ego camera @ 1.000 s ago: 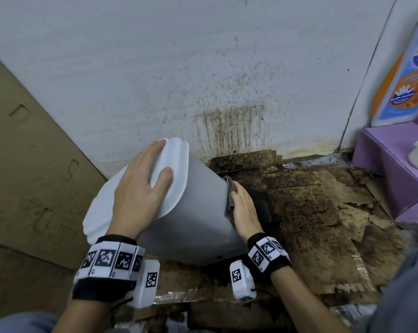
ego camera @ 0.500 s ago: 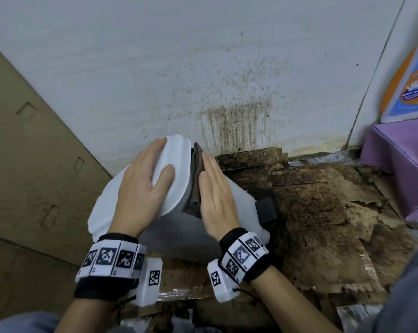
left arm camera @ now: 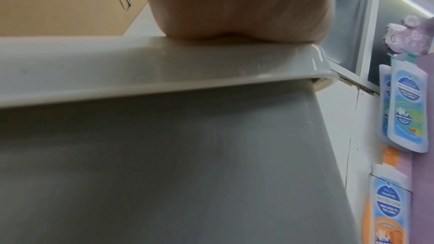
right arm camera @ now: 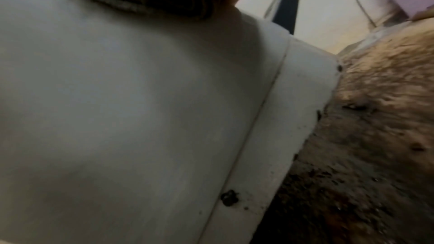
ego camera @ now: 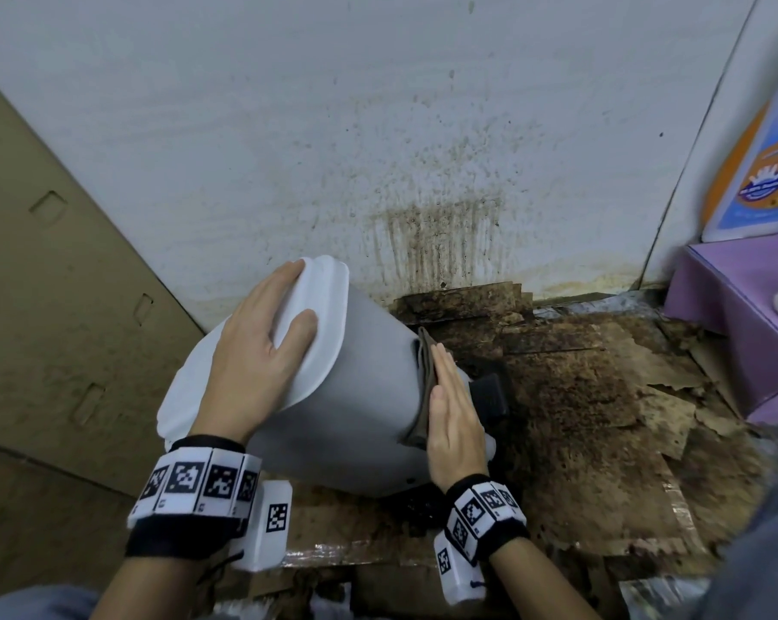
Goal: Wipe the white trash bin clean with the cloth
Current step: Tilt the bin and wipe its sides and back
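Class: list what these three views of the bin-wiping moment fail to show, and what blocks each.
- Cloth: mostly hidden under the right hand in the head view; right wrist view cuts it off at the top edge.
- Bin far side and inside: hidden by its own body and lid.
- Left hand fingers: left wrist view shows only a blurred palm.
- Bottle label: cut off, too blurred to read.

White trash bin [ego camera: 369, 409] lies tipped on the stained floor, lid shut, brown cloth [ego camera: 425, 391] pressed flat against its side
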A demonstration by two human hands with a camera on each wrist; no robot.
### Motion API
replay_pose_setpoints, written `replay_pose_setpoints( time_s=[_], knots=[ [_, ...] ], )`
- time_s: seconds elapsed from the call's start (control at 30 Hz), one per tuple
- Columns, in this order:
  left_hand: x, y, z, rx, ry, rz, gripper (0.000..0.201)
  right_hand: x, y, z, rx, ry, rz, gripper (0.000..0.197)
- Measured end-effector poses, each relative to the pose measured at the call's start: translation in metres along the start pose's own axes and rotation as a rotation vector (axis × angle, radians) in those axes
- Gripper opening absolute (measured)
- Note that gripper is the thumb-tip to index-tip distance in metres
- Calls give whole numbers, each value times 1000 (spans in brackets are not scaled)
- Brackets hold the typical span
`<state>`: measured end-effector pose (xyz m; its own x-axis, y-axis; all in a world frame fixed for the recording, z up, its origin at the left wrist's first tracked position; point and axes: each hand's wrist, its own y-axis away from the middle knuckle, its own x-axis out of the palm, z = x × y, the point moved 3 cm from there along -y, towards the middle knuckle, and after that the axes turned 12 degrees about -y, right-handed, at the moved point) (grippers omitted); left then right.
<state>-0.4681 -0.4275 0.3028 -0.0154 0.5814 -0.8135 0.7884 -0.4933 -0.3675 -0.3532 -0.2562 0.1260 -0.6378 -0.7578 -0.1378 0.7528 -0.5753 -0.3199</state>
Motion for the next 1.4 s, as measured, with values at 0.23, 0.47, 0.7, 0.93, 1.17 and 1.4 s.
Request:
replay_pose_setpoints(
  time_s=[0.23, 0.47, 0.7, 0.93, 1.17, 1.4],
  knots=[
    [5, -1, -7, 21, -18, 7, 59, -3, 4, -10, 71, -22, -83, 60],
    [4, -1, -4, 3, -53, -16, 61, 19, -10, 17, 157, -31, -109, 74],
    [8, -2, -7, 21, -78, -18, 60, 48, -35, 83, 91, -75, 8, 65],
    [10, -3, -9, 40, -74, -14, 57, 40, -36, 79, 22, -81, 62, 66],
    [10, -4, -12, 42, -42, 1, 60, 15, -16, 28, 45, -48, -20, 62],
    [6, -2, -7, 12, -11, -12, 59, -6, 6, -11, 207, -1, -73, 72]
  ],
)
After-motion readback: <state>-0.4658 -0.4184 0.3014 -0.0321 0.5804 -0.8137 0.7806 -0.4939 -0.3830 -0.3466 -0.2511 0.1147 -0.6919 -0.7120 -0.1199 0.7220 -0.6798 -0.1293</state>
